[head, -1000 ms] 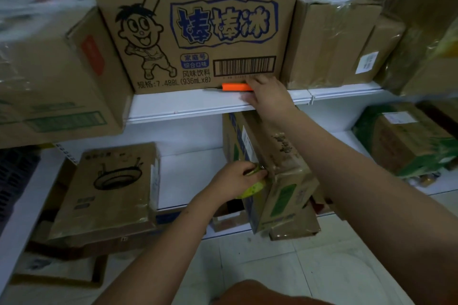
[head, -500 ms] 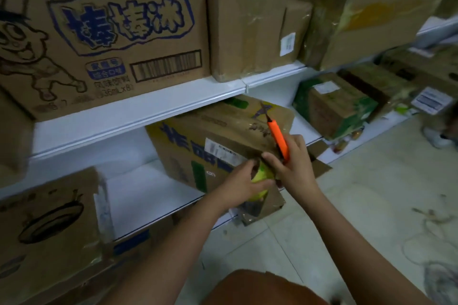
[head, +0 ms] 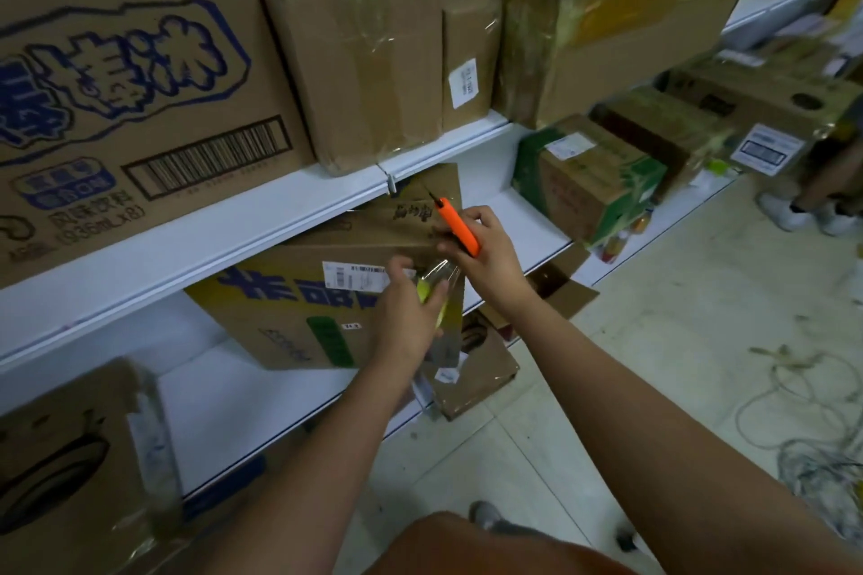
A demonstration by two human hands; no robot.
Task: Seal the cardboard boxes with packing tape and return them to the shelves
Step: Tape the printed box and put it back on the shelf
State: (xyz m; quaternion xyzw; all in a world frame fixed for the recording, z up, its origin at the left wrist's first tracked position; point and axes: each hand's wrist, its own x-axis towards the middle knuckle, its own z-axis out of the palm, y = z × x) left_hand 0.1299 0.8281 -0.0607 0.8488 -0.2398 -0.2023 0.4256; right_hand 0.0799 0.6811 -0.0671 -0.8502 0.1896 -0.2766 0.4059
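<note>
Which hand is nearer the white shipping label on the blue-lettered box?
Left. The left hand touches the white shipping label; the right hand sits farther right.

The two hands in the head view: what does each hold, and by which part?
The right hand grips the orange utility knife by its lower handle. The left hand holds a roll of clear packing tape by its rim.
</note>
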